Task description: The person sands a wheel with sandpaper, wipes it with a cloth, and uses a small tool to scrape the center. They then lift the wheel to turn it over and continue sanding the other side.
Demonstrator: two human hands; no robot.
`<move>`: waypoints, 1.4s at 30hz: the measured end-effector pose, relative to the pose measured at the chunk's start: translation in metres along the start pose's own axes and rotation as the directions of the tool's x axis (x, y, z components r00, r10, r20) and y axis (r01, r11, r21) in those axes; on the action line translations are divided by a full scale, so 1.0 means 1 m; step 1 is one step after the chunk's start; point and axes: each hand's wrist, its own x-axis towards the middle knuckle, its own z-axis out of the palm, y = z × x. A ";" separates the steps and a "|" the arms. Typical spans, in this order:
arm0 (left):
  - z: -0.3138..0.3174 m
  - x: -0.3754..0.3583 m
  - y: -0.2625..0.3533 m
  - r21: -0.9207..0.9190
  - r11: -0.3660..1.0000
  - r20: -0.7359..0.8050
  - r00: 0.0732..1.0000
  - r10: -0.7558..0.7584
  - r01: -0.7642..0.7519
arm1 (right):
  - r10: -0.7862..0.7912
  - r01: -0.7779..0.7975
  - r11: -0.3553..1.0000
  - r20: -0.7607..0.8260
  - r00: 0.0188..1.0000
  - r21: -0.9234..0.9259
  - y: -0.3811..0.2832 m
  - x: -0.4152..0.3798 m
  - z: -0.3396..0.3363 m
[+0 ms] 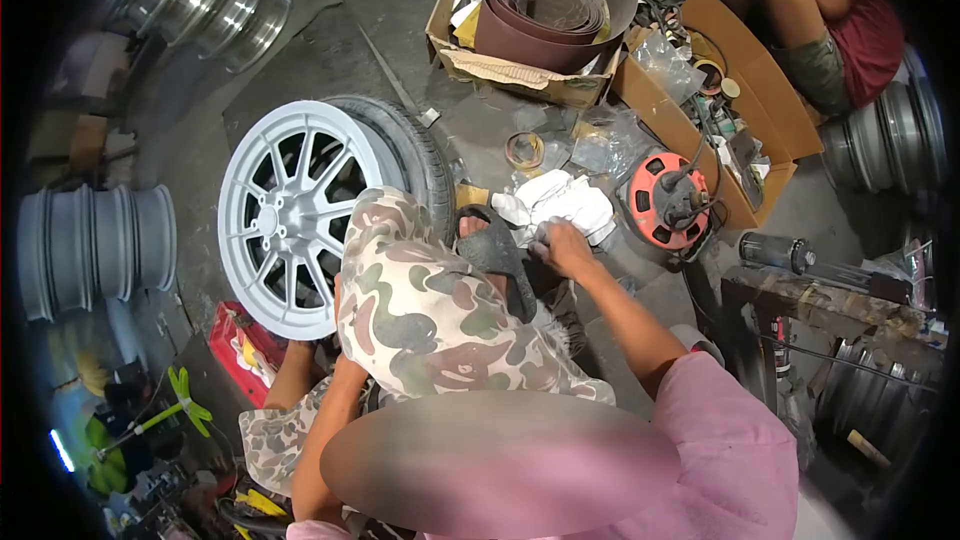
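The right hand (563, 248) seems curled on an outstretched arm (632, 318), the left forearm (338, 408) running behind the bent leg (430, 310).

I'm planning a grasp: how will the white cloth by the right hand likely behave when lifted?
The white cloth would probably sag limply, since it lies in loose, crumpled folds. It is likely light for its size, as it looks like thin fabric. Rolling seems unlikely, given its irregular heap.

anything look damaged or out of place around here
The cardboard box around the brown coiled roll has a ragged, torn-looking near edge. Crumpled clear plastic lies loose on the floor near the orange reel, and a rumpled white cloth lies by the right hand.
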 end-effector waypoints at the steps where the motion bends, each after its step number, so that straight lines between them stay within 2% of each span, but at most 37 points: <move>1: 0.004 0.001 -0.002 -0.050 0.998 -0.021 0.999 -0.036 0.034 | 0.023 -0.022 1.000 -0.021 1.000 0.015 -0.002 0.002 -0.006; 4: 0.003 0.006 -0.013 -0.224 0.964 -0.084 0.982 -0.167 0.145 | 0.052 -0.051 0.998 -0.052 0.997 0.033 0.017 0.001 0.001; 6: 0.005 0.008 -0.022 -0.278 0.946 -0.134 0.968 -0.211 0.167 | 0.078 -0.078 0.996 -0.006 0.997 -0.045 0.049 -0.007 0.017; 7: 0.007 0.012 -0.026 -0.229 0.970 -0.173 0.977 -0.126 0.084 | 0.096 -0.095 0.994 0.014 0.995 -0.062 0.056 -0.017 0.018; 8: 0.068 -0.001 -0.083 -0.226 0.970 -0.256 0.955 -0.153 0.094 | 0.107 -0.104 0.991 0.035 0.994 -0.080 0.059 -0.029 0.018; 10: 0.019 0.006 -0.017 0.099 0.989 -0.401 0.914 -0.064 0.113 | 0.176 -0.175 0.984 0.111 0.978 -0.021 0.063 -0.050 0.016; 12: 0.016 0.011 -0.012 0.096 0.957 -0.194 0.948 -0.250 0.273 | 0.080 -0.085 0.993 0.062 0.995 0.080 0.093 -0.066 0.048; 14: 0.002 0.011 -0.005 -0.022 0.972 -0.173 0.957 -0.234 0.234 | 0.064 0.004 0.896 -0.137 0.988 0.444 0.089 -0.091 0.066; 15: 0.005 0.011 -0.011 0.016 0.980 -0.199 0.961 -0.192 0.199 | 0.078 0.009 0.865 -0.152 0.985 0.501 0.089 -0.102 0.070; 16: 0.007 0.011 -0.015 -0.012 0.969 -0.139 0.959 -0.247 0.248 | 0.098 -0.023 0.867 -0.126 0.987 0.498 0.090 -0.111 0.075; 21: -0.003 0.011 -0.020 0.014 0.971 -0.088 0.968 -0.235 0.237 | 0.128 -0.120 0.929 0.000 0.992 0.351 0.077 -0.104 0.077; 24: -0.009 0.010 -0.026 0.005 0.973 -0.046 0.972 -0.232 0.233 | 0.079 -0.088 0.966 0.049 0.996 0.245 0.074 -0.081 0.057; 26: -0.016 0.013 -0.024 -0.021 0.978 0.058 0.977 -0.207 0.209 | -0.001 -0.007 0.988 0.053 0.999 0.154 0.059 -0.048 0.021; 28: -0.044 0.017 -0.023 -0.069 0.978 0.066 0.980 -0.190 0.195 | -0.111 0.109 0.993 0.036 0.993 0.053 0.037 -0.013 -0.028; 30: -0.089 0.026 -0.040 -0.148 0.985 0.182 0.981 -0.059 0.086 | -0.255 0.255 0.966 0.006 0.967 -0.036 -0.005 0.034 -0.080; 33: -0.134 0.030 -0.115 -0.132 0.964 -0.130 0.960 -0.247 0.230 | -0.519 0.502 0.847 -0.064 0.852 -0.175 -0.102 0.104 -0.158; 34: -0.155 0.027 -0.136 -0.095 0.959 -0.220 0.934 -0.282 0.267 | -0.521 0.527 0.849 -0.105 0.847 0.036 -0.161 0.099 -0.187; 36: -0.163 0.010 -0.196 -0.052 0.915 -0.390 0.835 -0.388 0.401 | -0.594 0.579 0.787 -0.007 0.805 -0.212 -0.239 0.118 -0.216; 37: -0.162 -0.001 -0.216 -0.067 0.883 -0.397 0.799 -0.451 0.465 | -0.650 0.632 0.724 0.031 0.759 -0.276 -0.258 0.135 -0.218; 38: -0.160 -0.011 -0.234 -0.081 0.845 -0.402 0.759 -0.513 0.528 | -0.739 0.707 0.626 0.040 0.673 -0.330 -0.278 0.148 -0.217; 39: -0.154 -0.019 -0.249 -0.097 0.841 -0.400 0.753 -0.523 0.532 | -0.757 0.738 0.576 0.113 0.644 -0.352 -0.294 0.164 -0.214; 40: -0.145 -0.026 -0.263 -0.167 0.747 -0.225 0.713 -0.664 0.644 | -0.766 0.767 0.526 0.188 0.615 -0.369 -0.310 0.182 -0.208; 41: -0.131 -0.032 -0.274 -0.208 0.632 -0.027 0.641 -0.767 0.747 | -0.700 0.728 0.552 0.248 0.670 -0.406 -0.323 0.200 -0.200; 42: -0.114 -0.036 -0.285 -0.222 0.624 -0.005 0.638 -0.770 0.750 | -0.624 0.687 0.575 0.305 0.720 -0.445 -0.330 0.216 -0.188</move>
